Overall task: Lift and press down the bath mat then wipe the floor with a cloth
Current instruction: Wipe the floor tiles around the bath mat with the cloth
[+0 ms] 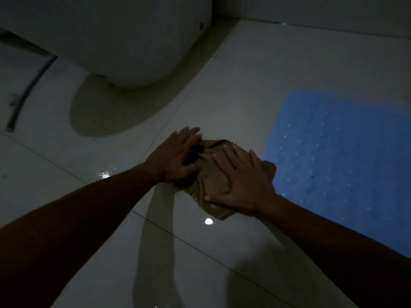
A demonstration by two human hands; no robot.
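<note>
Cloth [208, 176], soft, limp and probably wet, lies on the floor [233, 85] at nine o'clock of the bath mat [344, 163], where we press it under left hand [175, 154] and right hand [241, 181], fingers [231, 156] spread flat.

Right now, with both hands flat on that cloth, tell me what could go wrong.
1. The floor shows wet-looking glints beside the cloth, so the left hand and right hand pressing on it might skid.
2. The cloth's corner lies right at the bath mat edge. A rightward wipe could catch and lift it.
</note>
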